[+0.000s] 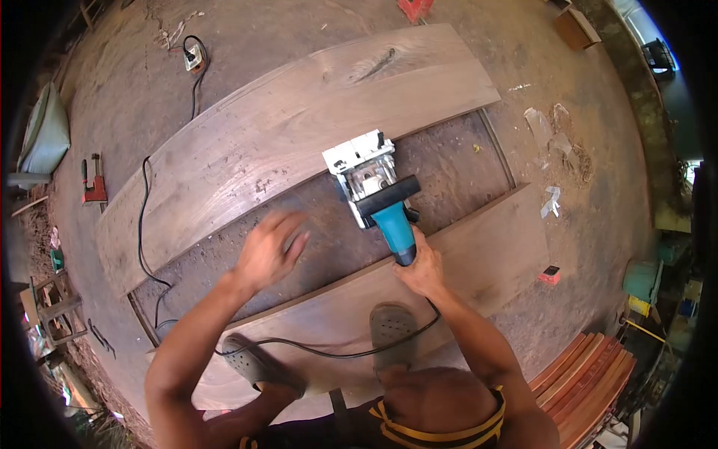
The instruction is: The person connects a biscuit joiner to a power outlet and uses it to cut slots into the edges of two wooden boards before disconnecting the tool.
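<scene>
Black cord (146,247) across far plank (284,127); red tool (93,183) well left.

Power tool (372,179) against far plank (299,127) edge; near plank (479,262) underfoot.

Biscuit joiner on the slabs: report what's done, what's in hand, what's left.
Done: two wood slabs, far slab and near slab, lie apart on a frame with the biscuit joiner plugged in by its cord. In hand: the right hand grips its teal body, nose against the far slab's edge; the left hand hovers, blurred. Left: no slots are visible, and the slabs are unjoined.
</scene>
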`<action>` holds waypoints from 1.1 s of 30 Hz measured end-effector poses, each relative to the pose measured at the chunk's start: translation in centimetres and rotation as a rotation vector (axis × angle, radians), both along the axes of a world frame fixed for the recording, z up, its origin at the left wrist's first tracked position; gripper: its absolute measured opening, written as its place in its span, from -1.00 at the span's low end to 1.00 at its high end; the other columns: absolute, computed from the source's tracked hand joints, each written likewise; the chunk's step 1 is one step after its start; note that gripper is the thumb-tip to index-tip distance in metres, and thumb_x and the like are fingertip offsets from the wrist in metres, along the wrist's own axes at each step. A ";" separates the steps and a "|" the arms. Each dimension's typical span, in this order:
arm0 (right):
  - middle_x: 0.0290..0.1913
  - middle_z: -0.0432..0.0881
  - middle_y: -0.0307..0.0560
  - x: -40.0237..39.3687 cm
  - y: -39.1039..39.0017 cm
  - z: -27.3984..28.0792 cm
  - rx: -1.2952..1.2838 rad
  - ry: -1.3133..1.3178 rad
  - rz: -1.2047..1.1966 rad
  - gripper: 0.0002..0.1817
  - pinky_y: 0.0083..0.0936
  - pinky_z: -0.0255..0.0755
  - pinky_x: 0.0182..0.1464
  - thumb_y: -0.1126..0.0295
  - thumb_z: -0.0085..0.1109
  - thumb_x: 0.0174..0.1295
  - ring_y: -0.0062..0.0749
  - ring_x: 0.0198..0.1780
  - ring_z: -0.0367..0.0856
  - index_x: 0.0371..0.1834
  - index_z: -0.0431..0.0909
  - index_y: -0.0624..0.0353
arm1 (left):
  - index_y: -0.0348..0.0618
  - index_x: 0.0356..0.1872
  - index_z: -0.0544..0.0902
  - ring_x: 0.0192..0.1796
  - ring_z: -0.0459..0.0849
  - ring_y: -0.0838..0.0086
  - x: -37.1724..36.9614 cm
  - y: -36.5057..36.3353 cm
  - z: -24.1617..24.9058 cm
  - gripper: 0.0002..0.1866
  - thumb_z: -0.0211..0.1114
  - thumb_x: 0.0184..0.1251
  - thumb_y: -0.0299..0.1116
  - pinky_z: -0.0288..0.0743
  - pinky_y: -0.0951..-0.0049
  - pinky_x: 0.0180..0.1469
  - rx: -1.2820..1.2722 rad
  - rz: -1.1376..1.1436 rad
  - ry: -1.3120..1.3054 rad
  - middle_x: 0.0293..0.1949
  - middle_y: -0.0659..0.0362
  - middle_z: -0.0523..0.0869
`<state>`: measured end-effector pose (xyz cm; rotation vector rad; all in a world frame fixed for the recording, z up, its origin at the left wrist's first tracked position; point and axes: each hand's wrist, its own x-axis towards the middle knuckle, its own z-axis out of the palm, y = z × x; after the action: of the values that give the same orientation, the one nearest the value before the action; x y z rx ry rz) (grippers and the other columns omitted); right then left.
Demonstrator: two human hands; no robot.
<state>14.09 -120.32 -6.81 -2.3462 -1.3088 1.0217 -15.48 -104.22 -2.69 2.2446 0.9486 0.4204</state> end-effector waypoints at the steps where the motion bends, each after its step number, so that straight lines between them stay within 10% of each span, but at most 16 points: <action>1: 0.05 0.71 0.35 0.1 0.2 -0.5 0.018 -0.012 0.010 -0.03 0.01 0.57 0.17 0.34 0.48 -0.05 0.32 0.08 0.69 0.54 0.25 0.07 | -0.30 0.13 0.65 0.10 0.70 -0.07 2.5 0.8 -0.3 -0.67 0.33 0.44 -0.36 0.63 0.09 0.18 0.036 0.037 -0.050 0.07 -0.15 0.71; 17: 0.11 0.62 0.53 -0.1 1.5 -1.5 0.067 0.034 0.047 0.05 0.08 0.55 0.16 0.36 0.48 0.01 0.44 0.09 0.65 0.59 0.09 0.33 | -0.31 -0.05 0.79 -0.18 0.82 0.16 12.2 5.0 -0.5 -0.68 0.35 0.51 -0.20 0.66 0.29 -0.08 -0.200 0.313 -0.032 -0.13 -0.10 0.84; 21: 0.09 0.63 0.50 -0.4 1.5 -1.7 0.010 0.013 0.045 0.12 0.07 0.52 0.17 0.34 0.48 0.00 0.38 0.11 0.66 0.65 0.01 0.27 | -0.30 -0.03 0.79 -0.13 0.83 0.13 12.6 2.7 -0.4 -0.64 0.36 0.50 -0.16 0.70 0.24 -0.06 0.011 -0.005 -0.053 -0.03 -0.11 0.82; 26: 0.03 0.65 0.41 -0.2 1.0 -2.0 -0.015 -0.058 0.140 0.19 0.08 0.44 0.17 0.34 0.49 -0.01 0.31 0.02 0.67 0.70 -0.06 0.18 | -0.28 -0.03 0.80 -0.01 0.80 0.02 11.9 8.1 -4.4 -0.74 0.35 0.46 -0.30 0.65 0.17 0.06 0.211 0.184 0.020 -0.08 -0.12 0.80; 33: -0.04 0.65 0.33 0.2 1.3 -2.5 0.005 -0.069 0.189 0.23 0.06 0.38 0.18 0.37 0.48 0.00 0.27 -0.01 0.67 0.73 -0.15 0.07 | -0.24 -0.11 0.84 -0.11 0.79 0.00 13.1 11.0 -5.8 -0.77 0.40 0.37 -0.31 0.65 0.14 0.02 -0.073 0.027 0.301 -0.17 -0.13 0.80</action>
<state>14.31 -118.99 -9.33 -2.3077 -1.5822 0.9962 -2.40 -93.23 -8.48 2.2687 1.1275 0.0567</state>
